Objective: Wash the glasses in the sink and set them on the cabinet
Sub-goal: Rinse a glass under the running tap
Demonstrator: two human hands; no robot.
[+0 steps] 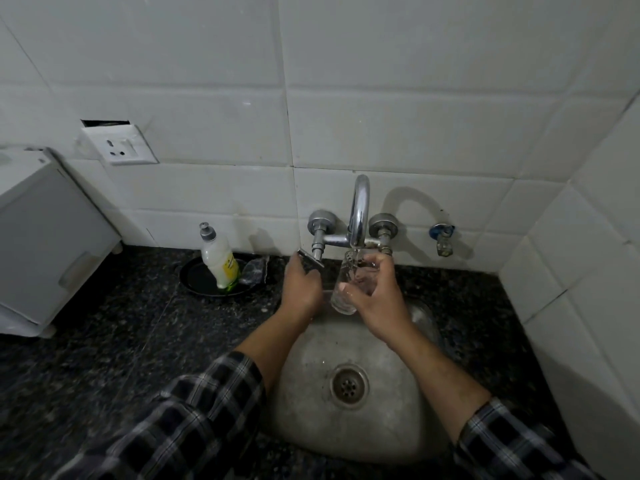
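A clear drinking glass (343,292) is held upright under the spout of the chrome tap (360,209), over the back of the steel sink (311,375). My right hand (375,292) grips the glass from the right, fingers curled round it. Water runs from the spout into the glass. My left hand (300,284) is curled on the tap's left lever handle (310,258). The sink basin below is wet, with a round drain (349,386) in its middle.
A dish soap bottle (219,259) stands on a black plate (201,280) left of the tap, with a crumpled clear wrapper (254,270) beside it. A white appliance (41,244) sits on the dark granite counter (121,341) at far left. Tiled walls close in behind and right.
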